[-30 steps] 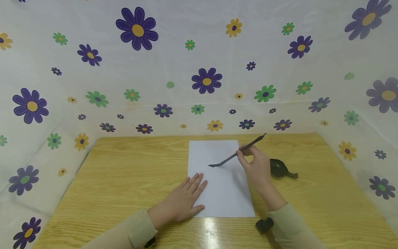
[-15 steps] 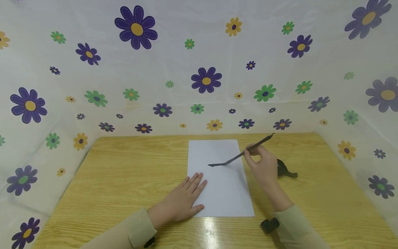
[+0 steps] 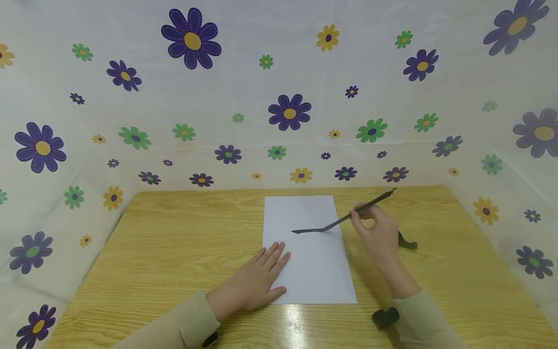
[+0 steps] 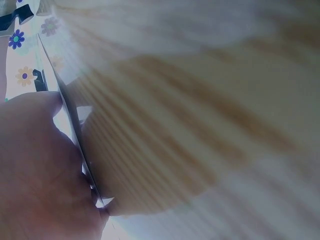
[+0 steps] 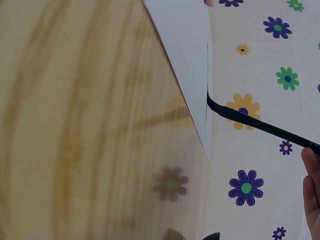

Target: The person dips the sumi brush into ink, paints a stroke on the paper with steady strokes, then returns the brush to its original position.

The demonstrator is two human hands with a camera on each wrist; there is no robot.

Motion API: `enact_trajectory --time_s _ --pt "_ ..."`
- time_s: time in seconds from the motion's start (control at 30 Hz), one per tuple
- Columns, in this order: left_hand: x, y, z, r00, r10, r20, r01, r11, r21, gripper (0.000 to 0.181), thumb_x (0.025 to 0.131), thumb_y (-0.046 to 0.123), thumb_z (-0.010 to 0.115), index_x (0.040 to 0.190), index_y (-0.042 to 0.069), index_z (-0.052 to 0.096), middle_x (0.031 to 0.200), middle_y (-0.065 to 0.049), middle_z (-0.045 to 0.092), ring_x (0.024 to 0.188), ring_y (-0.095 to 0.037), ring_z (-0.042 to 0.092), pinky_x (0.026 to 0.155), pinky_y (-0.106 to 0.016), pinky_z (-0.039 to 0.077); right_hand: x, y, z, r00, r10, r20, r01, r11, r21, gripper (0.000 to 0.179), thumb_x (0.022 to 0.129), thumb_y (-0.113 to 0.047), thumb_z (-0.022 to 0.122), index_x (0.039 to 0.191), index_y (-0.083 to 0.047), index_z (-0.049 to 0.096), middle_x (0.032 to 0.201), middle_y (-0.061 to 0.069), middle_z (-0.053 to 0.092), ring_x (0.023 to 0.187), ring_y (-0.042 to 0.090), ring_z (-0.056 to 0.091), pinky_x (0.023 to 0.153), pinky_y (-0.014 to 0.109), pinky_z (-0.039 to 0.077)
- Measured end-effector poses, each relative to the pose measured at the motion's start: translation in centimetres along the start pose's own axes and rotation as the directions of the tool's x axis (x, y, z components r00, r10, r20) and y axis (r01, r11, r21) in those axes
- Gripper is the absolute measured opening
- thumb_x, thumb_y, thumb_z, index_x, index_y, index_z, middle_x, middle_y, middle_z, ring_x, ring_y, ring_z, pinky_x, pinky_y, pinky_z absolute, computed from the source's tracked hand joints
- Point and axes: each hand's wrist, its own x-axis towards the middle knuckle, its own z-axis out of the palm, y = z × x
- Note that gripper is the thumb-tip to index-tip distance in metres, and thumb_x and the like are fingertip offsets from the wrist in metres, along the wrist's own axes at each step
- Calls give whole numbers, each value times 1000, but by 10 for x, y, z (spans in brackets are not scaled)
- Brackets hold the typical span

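My right hand pinches the dark handle of a paintbrush between thumb and fingers. The brush slants down to the left, and its tip touches a white sheet of paper. A short black stroke runs leftward from the tip across the sheet. In the right wrist view the brush reaches the paper, with fingertips at the edge. My left hand lies flat, fingers straight, on the sheet's lower left. In the left wrist view, that hand shows beside the paper's edge.
A black dish with a spout-like handle stands right of the paper, mostly hidden behind my right hand. The wooden table is bounded by a flower-printed cloth at the back and sides. A black wrist device sits at the right cuff.
My right hand and the brush have moved to the right, and the black stroke behind the tip has grown longer. More of the dish is now covered. The left hand stays put.
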Motion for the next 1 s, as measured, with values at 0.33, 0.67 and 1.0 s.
enact_trajectory --time_s 0.33,0.67,1.0 --pt "-3 4 -9 1000 2 1 -2 1000 -29 76 111 52 44 169 6 24 179 -19 14 166 -34 18 134 -51 26 -2 3 -7 1000 11 -1 -11 1000 -6 12 88 7 77 99 4 74 83 17 80 73 11 69 50 9 37" --pt "-3 4 -9 1000 6 12 -5 999 -32 76 112 51 43 169 6 23 179 -19 13 167 -35 16 134 -52 25 -4 7 -12 1000 21 -10 -22 1000 -7 11 87 7 76 98 4 75 83 18 80 75 -7 61 53 7 39" --pt "-1 3 -8 999 -17 30 17 1000 -1 77 111 53 43 171 9 20 179 -17 10 167 -31 14 135 -48 24 -4 8 -14 997 79 25 -78 997 -18 9 91 4 75 100 3 74 85 18 80 74 8 70 59 5 41"
